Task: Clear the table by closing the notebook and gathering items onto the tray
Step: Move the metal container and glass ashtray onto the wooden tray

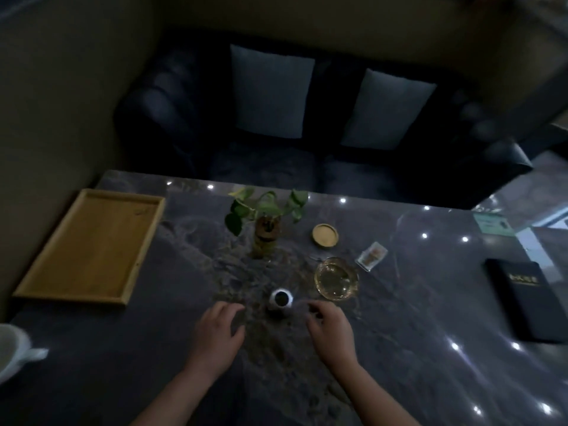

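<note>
- Notebook (522,301): black cover, closed, lying flat near the right edge of the table (415,348); its long axis runs from far-left to near-right, gold lettering towards the far end. Well apart from both my hands.
- Tray (89,244): wooden, nothing on it, at the far-left part of the table beside the wall; long axis runs away from me, slightly tilted to the right.
- My left hand (219,330): palm down, low over the table, fingers loosely spread and slightly curled, holding nothing. Whether it touches the surface I cannot tell.
- My right hand (330,329): palm down, fingers curled inward with thumb near forefinger, nothing visibly held.
- Small white cup (280,299): upright, dark contents, standing between my two hands just beyond the fingertips, touching neither.
- Glass ashtray (336,282): just right of the cup, beyond my right hand.
- Round wooden coaster (325,235) and a small packet (372,256): further back, apart from each other.
- Plant in a glass bottle (266,229): upright, mid-table, leaves spreading both ways.
- White mug (12,348): at the near-left corner, partly cut off by the frame.
- Open room: bare tabletop lies between the cup and the tray, and across the near half around my forearms.
- Dark sofa (307,167) with two pale cushions stands beyond the far edge.
</note>
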Demonstrator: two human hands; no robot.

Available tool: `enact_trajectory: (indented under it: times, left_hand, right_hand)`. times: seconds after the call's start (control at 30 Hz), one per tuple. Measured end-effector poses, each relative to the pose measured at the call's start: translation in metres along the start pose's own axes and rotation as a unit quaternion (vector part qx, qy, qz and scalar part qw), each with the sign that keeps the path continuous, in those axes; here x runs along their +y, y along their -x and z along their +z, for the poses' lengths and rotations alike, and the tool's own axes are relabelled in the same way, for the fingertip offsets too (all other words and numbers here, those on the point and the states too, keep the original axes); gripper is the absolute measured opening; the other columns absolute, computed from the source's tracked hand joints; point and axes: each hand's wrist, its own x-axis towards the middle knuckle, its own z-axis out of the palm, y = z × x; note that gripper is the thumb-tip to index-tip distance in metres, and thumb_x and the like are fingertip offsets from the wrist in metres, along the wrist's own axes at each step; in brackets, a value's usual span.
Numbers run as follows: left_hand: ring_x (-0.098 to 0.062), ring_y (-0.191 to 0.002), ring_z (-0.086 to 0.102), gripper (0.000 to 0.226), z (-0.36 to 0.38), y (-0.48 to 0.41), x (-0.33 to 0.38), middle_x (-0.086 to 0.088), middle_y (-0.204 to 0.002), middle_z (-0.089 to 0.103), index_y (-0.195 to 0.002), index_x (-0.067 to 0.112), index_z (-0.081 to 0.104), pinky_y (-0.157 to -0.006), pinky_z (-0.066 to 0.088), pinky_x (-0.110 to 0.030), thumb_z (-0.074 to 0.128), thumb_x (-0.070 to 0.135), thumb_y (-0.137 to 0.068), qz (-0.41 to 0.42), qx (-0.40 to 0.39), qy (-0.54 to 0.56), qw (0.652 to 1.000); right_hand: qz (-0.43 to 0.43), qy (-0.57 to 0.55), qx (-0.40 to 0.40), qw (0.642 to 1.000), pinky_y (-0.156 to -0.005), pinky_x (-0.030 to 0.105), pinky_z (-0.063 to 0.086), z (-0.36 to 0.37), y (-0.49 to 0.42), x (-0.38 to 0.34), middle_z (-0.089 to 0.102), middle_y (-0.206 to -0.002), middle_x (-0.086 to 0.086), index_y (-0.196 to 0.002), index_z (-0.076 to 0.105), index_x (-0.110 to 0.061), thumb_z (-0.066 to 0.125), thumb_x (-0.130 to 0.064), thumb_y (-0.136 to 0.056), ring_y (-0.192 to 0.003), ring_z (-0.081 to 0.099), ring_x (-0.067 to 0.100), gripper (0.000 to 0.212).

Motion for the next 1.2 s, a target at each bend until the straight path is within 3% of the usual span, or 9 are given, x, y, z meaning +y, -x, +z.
enact_trajectory:
  times: [0.13, 0.23, 0.33, 0.47, 0.6, 0.83, 1.03, 1.2]
  left_hand:
    - [-0.026, -0.105, 0.06, 0.043, 0.02, -0.019, 0.027, -0.003, -0.112, 0.061, -0.115, 0.021, 0.065, -0.088, 0.051, -0.039, 0.076, 0.026, -0.074, -0.014, -0.024, 0.009, 1.0]
    - [-0.024, -0.109, 0.058, 0.049, 0.033, -0.032, 0.042, -0.002, -0.117, 0.059, -0.119, 0.022, 0.061, -0.09, 0.05, -0.039, 0.077, 0.031, -0.073, -0.027, -0.042, 0.008, 0.999]
    - [-0.025, -0.112, 0.056, 0.061, 0.045, -0.042, 0.053, -0.003, -0.12, 0.057, -0.124, 0.023, 0.057, -0.091, 0.049, -0.039, 0.08, 0.034, -0.069, -0.044, -0.045, 0.015, 0.998]
    - [-0.021, -0.122, 0.047, 0.081, 0.056, -0.052, 0.063, 0.002, -0.135, 0.045, -0.138, 0.031, 0.04, -0.093, 0.048, -0.037, 0.079, 0.046, -0.069, -0.074, -0.064, -0.014, 0.995]
    - [-0.021, -0.128, 0.04, 0.092, 0.067, -0.058, 0.071, 0.004, -0.144, 0.037, -0.147, 0.031, 0.028, -0.095, 0.045, -0.035, 0.075, 0.055, -0.072, -0.093, -0.082, -0.074, 0.989]
    - [-0.023, -0.118, 0.046, 0.074, 0.078, -0.067, 0.076, 0.0, -0.129, 0.046, -0.138, 0.023, 0.045, -0.095, 0.044, -0.033, 0.073, 0.048, -0.075, -0.074, -0.07, -0.124, 0.987]
    - [-0.023, -0.112, 0.049, 0.062, 0.072, -0.066, 0.076, 0.0, -0.12, 0.046, -0.129, 0.024, 0.052, -0.087, 0.047, -0.034, 0.074, 0.044, -0.074, -0.112, -0.044, -0.071, 0.99]
    - [-0.021, -0.101, 0.055, 0.06, 0.051, -0.057, 0.068, 0.002, -0.114, 0.05, -0.12, 0.027, 0.057, -0.075, 0.047, -0.033, 0.077, 0.048, -0.068, -0.134, 0.013, -0.06, 0.989]
  right_hand:
    - [0.072, -0.043, 0.033, 0.996, -0.072, 0.03, 0.05, -0.027, -0.013, 0.032, 0.068, -0.09, -0.007, -0.107, 0.071, -0.021, 0.071, -0.02, -0.086, -0.084, 0.064, 0.013, 0.021]
    - [0.108, -0.058, 0.061, 0.991, -0.073, 0.031, 0.05, -0.039, -0.03, 0.052, 0.066, -0.092, -0.003, -0.114, 0.069, -0.016, 0.073, -0.021, -0.086, -0.083, 0.063, 0.013, 0.029]
    - [0.094, -0.028, 0.066, 0.993, -0.087, 0.035, 0.049, -0.046, -0.048, 0.065, 0.058, -0.112, 0.001, -0.124, 0.061, -0.016, 0.078, -0.029, -0.081, -0.105, 0.056, 0.019, 0.048]
    - [0.052, 0.054, 0.006, 0.997, -0.111, 0.042, 0.035, -0.047, -0.066, 0.075, 0.033, -0.149, 0.002, -0.146, 0.038, -0.025, 0.079, -0.049, -0.072, -0.135, 0.03, 0.027, 0.088]
    - [0.014, 0.115, -0.043, 0.992, -0.118, 0.045, 0.024, -0.041, -0.083, 0.078, 0.014, -0.162, 0.005, -0.153, 0.019, -0.028, 0.076, -0.06, -0.068, -0.145, 0.013, 0.03, 0.108]
    - [0.004, 0.168, -0.078, 0.983, -0.119, 0.048, 0.023, -0.034, -0.102, 0.079, 0.005, -0.164, 0.007, -0.155, 0.006, -0.031, 0.071, -0.076, -0.061, -0.147, 0.012, 0.033, 0.123]
    - [-0.023, 0.156, -0.067, 0.985, -0.112, 0.044, 0.034, -0.033, -0.107, 0.081, 0.026, -0.153, 0.009, -0.153, 0.01, -0.03, 0.065, -0.072, -0.062, -0.136, 0.03, 0.029, 0.114]
    - [-0.061, 0.129, -0.09, 0.986, -0.112, 0.043, 0.033, -0.033, -0.099, 0.082, 0.025, -0.151, 0.007, -0.155, 0.006, -0.03, 0.072, -0.062, -0.064, -0.133, 0.03, 0.028, 0.117]
